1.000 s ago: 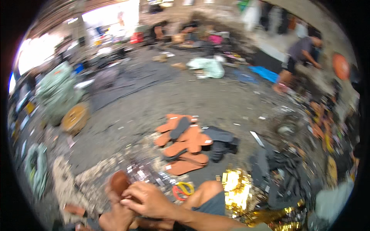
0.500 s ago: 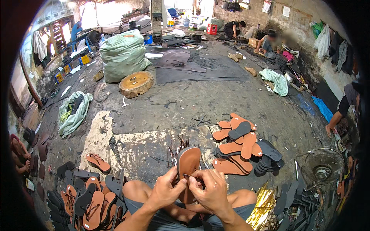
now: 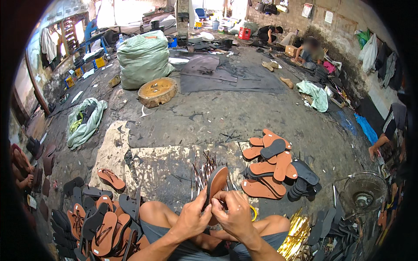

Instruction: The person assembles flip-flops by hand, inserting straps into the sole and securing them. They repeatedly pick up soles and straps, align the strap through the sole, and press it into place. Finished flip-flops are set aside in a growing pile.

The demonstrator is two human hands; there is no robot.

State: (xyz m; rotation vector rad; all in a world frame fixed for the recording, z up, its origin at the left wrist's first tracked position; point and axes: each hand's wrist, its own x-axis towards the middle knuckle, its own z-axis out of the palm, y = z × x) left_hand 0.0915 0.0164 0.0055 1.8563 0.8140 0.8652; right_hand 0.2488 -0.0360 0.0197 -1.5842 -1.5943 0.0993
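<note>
Several strapped sandals (image 3: pixel 104 232) lie heaped at the left. Next, the left hand (image 3: pixel 191 219) clasps a brown sole (image 3: pixel 218 179), held tilted above the lap, thumb and fingers on opposite sides. Beside it, the right hand (image 3: pixel 234 214) bends its fingers against the sole; whether they grip anything I cannot tell. Handwork midway along the sole seems in hand, calling for steady support and fingertip precision. Rightward, strapless soles (image 3: pixel 282 165) lie piled.
</note>
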